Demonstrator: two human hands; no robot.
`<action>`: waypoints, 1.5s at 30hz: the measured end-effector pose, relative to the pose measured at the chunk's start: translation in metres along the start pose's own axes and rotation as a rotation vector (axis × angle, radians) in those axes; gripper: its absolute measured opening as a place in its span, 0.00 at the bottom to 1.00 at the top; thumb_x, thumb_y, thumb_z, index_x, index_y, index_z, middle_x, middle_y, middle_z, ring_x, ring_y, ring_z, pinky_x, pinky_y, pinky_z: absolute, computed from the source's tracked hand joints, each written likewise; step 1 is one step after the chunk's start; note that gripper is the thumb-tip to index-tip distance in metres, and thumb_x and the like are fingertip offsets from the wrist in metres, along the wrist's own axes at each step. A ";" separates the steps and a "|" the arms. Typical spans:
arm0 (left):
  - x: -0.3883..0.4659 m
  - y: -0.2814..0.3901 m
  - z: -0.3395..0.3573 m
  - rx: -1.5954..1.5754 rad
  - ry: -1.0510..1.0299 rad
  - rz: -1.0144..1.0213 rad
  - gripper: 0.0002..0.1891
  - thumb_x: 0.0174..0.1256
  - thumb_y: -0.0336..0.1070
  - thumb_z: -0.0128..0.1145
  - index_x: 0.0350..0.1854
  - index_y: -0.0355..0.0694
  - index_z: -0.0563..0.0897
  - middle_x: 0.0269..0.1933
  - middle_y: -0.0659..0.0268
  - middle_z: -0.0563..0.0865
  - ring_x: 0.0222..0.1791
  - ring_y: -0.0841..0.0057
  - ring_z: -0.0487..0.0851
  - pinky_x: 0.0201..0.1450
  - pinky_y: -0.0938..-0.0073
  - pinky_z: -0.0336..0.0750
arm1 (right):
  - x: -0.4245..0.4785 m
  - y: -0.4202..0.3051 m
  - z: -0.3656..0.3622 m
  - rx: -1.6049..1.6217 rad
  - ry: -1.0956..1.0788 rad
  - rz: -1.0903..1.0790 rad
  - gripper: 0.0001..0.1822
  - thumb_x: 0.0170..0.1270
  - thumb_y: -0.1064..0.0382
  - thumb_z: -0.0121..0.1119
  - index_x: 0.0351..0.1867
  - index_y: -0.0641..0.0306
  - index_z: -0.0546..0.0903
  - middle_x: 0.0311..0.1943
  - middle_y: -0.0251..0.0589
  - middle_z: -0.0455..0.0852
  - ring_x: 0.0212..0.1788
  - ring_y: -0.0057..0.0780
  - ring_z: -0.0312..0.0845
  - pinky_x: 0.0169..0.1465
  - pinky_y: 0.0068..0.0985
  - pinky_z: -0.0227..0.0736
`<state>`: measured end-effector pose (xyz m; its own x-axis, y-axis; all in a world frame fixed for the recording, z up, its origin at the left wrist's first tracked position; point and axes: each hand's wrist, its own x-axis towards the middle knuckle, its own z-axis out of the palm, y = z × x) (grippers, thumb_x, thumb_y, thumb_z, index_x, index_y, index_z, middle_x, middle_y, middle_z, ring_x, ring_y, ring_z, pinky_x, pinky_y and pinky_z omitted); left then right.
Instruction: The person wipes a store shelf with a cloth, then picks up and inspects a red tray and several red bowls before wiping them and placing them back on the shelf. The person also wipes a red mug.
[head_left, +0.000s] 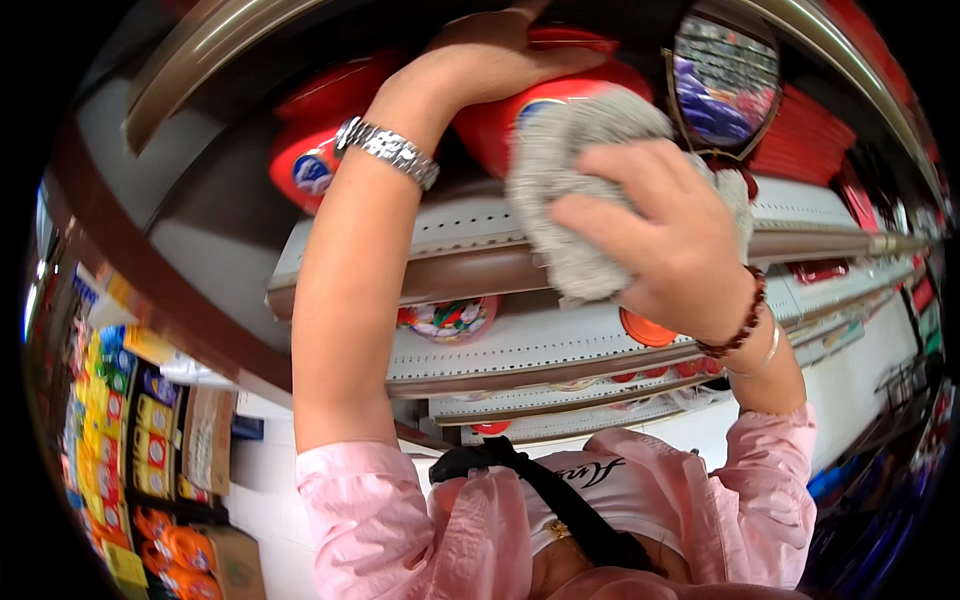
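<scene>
My left hand (502, 64), below a metal-link watch (388, 151), reaches up to a glossy red container (480, 135) with a blue round label on the shelf; its thumb lies across the container's upper part and some fingers are hard to see. Bunched under my right hand (660, 217) is a grey fluffy cloth (551, 172), which covers part of the container's front. Both cloth and hand are blurred. A similar red container (300, 161) stands to the left, partly behind my forearm. An oval mirror (724, 82) stands right of the cloth.
The perforated white shelf (450, 221) has a brown metal front rail (480, 271). Lower shelves hold a patterned round item (450, 319) and an orange round item (646, 328). Stacked red goods (802, 139) lie at right. Packaged goods (97, 435) fill a display at lower left.
</scene>
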<state>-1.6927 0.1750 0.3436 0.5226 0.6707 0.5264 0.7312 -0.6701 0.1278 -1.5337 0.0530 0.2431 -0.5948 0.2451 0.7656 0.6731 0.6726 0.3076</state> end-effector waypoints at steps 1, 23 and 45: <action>0.003 0.008 0.002 0.014 -0.008 -0.043 0.49 0.56 0.66 0.58 0.70 0.30 0.60 0.64 0.40 0.70 0.65 0.53 0.69 0.65 0.70 0.65 | 0.005 -0.001 0.002 -0.037 0.060 -0.044 0.17 0.41 0.72 0.61 0.38 0.56 0.82 0.43 0.40 0.78 0.44 0.40 0.74 0.43 0.32 0.72; 0.003 0.006 0.020 0.066 0.165 0.005 0.40 0.58 0.64 0.56 0.67 0.41 0.69 0.50 0.45 0.83 0.52 0.54 0.82 0.54 0.68 0.75 | -0.192 0.057 -0.134 -0.159 -0.032 0.803 0.21 0.42 0.74 0.57 0.43 0.63 0.81 0.39 0.46 0.83 0.44 0.47 0.79 0.51 0.33 0.74; -0.010 0.010 0.031 -0.214 0.325 -0.122 0.29 0.62 0.45 0.62 0.65 0.42 0.73 0.60 0.55 0.79 0.60 0.72 0.76 0.63 0.76 0.65 | -0.282 0.302 -0.192 -0.486 -0.066 0.828 0.19 0.55 0.62 0.57 0.51 0.58 0.81 0.49 0.48 0.83 0.53 0.46 0.77 0.57 0.33 0.71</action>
<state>-1.6775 0.1716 0.3137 0.2466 0.6365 0.7308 0.6537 -0.6660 0.3594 -1.0783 0.0524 0.2282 0.1377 0.5607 0.8165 0.9904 -0.0906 -0.1048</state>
